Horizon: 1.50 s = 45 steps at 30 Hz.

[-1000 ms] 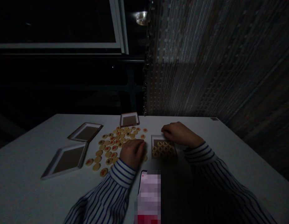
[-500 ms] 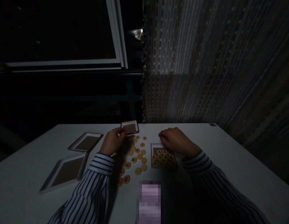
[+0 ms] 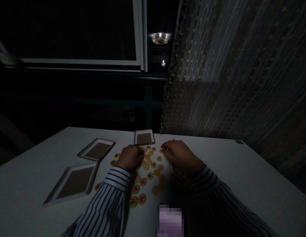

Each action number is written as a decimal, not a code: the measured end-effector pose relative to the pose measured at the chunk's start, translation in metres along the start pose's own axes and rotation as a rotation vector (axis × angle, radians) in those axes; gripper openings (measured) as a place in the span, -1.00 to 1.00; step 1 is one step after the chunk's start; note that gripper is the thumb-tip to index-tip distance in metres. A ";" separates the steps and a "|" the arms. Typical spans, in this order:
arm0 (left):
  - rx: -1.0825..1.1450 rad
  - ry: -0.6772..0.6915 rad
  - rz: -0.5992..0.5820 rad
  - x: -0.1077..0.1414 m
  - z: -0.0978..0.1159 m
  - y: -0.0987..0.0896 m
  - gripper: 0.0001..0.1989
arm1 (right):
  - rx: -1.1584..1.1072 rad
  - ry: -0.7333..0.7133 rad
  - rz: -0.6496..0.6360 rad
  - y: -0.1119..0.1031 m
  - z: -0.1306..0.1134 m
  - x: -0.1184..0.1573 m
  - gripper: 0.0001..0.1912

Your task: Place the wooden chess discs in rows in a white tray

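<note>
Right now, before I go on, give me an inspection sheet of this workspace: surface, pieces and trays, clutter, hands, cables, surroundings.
Surface: white table, dimly lit.
Job's things: loose round pieces, some marked red or black, some plain-faced; a tray partly hidden under the right arm; three other shallow trays left and beyond.
Clutter: pixelated item at the near edge, identity unclear.
Left hand: over the pieces, contact unclear.
Right hand: fingers at a red-marked piece, grip unclear.
Cables: nothing seen.
Surroundings: strand curtain on the right; pale window frame beyond the table, darkness around it.
</note>
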<state>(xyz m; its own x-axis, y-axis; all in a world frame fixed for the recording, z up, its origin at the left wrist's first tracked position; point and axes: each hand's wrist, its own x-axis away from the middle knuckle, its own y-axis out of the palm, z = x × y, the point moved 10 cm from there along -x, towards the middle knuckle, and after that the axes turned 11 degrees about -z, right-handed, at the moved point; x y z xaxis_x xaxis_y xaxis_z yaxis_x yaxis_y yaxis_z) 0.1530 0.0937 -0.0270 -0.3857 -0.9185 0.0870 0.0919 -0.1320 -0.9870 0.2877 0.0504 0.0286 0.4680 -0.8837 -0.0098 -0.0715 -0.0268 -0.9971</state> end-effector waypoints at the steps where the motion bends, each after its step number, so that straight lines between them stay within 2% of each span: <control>1: -0.003 -0.006 -0.001 0.000 0.000 0.002 -0.83 | 0.006 -0.007 -0.007 0.002 -0.002 -0.002 -0.69; 6: 0.015 -0.056 0.015 -0.001 -0.004 0.004 -0.83 | 0.031 -0.039 -0.018 0.009 -0.003 -0.004 -0.69; 14: 0.025 -0.039 0.050 -0.001 -0.004 0.007 -0.80 | 0.005 -0.036 -0.020 0.013 0.002 0.000 -0.70; 23: 0.011 -0.044 0.031 -0.004 -0.007 0.013 -0.79 | -0.007 -0.029 -0.036 0.011 0.002 0.002 -0.68; 32: 0.038 -0.065 -0.020 -0.008 -0.009 0.019 -0.77 | 0.020 -0.046 0.001 0.010 0.000 0.002 -0.70; 40: 0.054 -0.061 -0.003 -0.008 -0.009 0.019 -0.79 | 0.019 -0.055 0.007 0.010 -0.002 0.002 -0.71; 45: 0.045 -0.009 0.031 -0.009 -0.006 0.019 -0.81 | 0.014 -0.057 0.029 0.008 -0.002 0.003 -0.71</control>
<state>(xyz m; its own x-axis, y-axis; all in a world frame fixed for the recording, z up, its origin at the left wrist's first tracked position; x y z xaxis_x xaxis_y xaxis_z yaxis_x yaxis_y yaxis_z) 0.1529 0.1012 -0.0468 -0.3740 -0.9256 0.0575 0.1455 -0.1197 -0.9821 0.2866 0.0459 0.0207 0.5157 -0.8557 -0.0427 -0.0739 0.0052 -0.9972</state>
